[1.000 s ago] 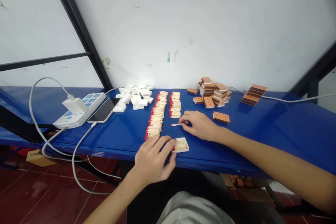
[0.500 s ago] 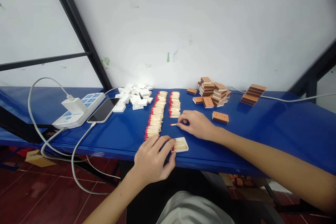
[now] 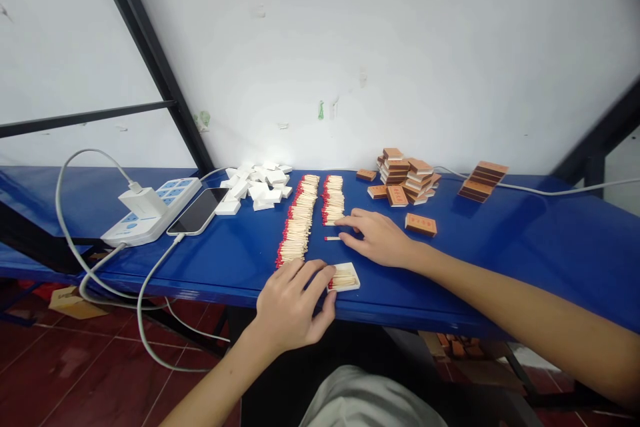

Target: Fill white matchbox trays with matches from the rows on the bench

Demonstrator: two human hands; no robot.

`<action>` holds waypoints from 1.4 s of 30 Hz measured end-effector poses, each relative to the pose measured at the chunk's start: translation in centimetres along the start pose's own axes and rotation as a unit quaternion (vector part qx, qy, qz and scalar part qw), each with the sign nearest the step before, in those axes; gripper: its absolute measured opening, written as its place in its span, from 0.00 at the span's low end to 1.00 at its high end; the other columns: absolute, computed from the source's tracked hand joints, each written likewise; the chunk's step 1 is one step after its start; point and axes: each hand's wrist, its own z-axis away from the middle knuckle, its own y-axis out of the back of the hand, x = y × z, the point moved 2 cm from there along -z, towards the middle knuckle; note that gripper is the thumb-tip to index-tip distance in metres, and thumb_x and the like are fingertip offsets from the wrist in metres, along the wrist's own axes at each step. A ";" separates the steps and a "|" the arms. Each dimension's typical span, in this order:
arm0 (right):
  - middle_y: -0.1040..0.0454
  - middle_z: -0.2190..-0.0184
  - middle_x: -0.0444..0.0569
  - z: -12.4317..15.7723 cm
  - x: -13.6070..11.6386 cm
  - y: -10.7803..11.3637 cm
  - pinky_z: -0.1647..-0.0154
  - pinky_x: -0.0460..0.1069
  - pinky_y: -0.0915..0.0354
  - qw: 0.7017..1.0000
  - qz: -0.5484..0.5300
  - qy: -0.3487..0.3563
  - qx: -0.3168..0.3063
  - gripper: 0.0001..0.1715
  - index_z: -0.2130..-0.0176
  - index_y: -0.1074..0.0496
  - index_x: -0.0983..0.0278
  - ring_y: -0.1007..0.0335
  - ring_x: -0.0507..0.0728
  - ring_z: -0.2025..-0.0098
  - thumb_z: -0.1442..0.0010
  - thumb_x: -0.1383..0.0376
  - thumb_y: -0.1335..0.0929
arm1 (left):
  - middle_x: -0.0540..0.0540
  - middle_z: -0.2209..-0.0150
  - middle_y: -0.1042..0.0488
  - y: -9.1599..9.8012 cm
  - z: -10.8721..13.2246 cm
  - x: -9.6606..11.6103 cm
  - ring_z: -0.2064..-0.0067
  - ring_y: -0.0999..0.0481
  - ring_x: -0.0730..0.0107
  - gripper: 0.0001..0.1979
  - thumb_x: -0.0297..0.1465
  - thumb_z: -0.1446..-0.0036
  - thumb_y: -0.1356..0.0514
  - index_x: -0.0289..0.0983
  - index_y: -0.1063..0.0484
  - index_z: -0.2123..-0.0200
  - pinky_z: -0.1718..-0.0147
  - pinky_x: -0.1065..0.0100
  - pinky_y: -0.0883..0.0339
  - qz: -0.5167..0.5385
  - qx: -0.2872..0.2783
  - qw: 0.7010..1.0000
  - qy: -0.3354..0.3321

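Observation:
My left hand (image 3: 295,303) curls round the left end of a small white matchbox tray (image 3: 356,275) at the table's front edge. Red-headed matches (image 3: 344,277) lie inside the tray. Farther back, my right hand (image 3: 383,237) has thumb and index finger apart. Its index fingertip touches the near end of the shorter match row (image 3: 333,200), while the thumb tip is at a single match (image 3: 331,238) lying on the table. A longer row of matches (image 3: 297,220) runs to the left, its near end by my left hand.
Several white trays (image 3: 257,183) lie heaped at the back left, beside a phone (image 3: 197,210) and a power strip (image 3: 165,210) with cables. Brown matchboxes (image 3: 400,173) are stacked at the back; one box (image 3: 421,224) lies alone. A folded brown card (image 3: 483,181) stands right.
My right thumb and index finger have parted from the single match, leaving it on the table. The index finger has reached forward to the shorter row. My left hand stays put.

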 end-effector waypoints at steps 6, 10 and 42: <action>0.28 0.60 0.49 0.0 0.1 -0.1 0.62 0.49 0.42 1.000 0.001 -0.003 -0.020 0.20 0.45 0.27 0.59 0.30 0.56 0.63 0.32 0.58 0.37 | 0.43 0.55 0.22 0.0 0.0 0.0 0.60 0.26 0.58 0.14 0.29 0.41 0.41 0.36 0.29 0.51 0.61 0.58 0.29 -0.003 -0.001 1.000 0.003; 0.29 0.62 0.48 0.0 0.1 0.1 0.62 0.49 0.41 0.999 -0.028 -0.003 -0.028 0.18 0.46 0.26 0.60 0.31 0.55 0.64 0.33 0.60 0.37 | 0.42 0.56 0.22 0.0 -0.1 0.0 0.60 0.26 0.58 0.14 0.29 0.41 0.42 0.36 0.29 0.52 0.61 0.59 0.29 -0.006 0.001 1.000 0.001; 0.30 0.63 0.48 0.4 0.4 0.3 0.62 0.49 0.41 1.000 -0.028 -0.003 -0.003 0.20 0.45 0.28 0.61 0.33 0.54 0.65 0.33 0.60 0.37 | 0.43 0.56 0.22 0.1 0.0 0.0 0.60 0.26 0.59 0.14 0.29 0.41 0.42 0.35 0.28 0.52 0.61 0.58 0.29 -0.010 -0.001 1.000 -0.001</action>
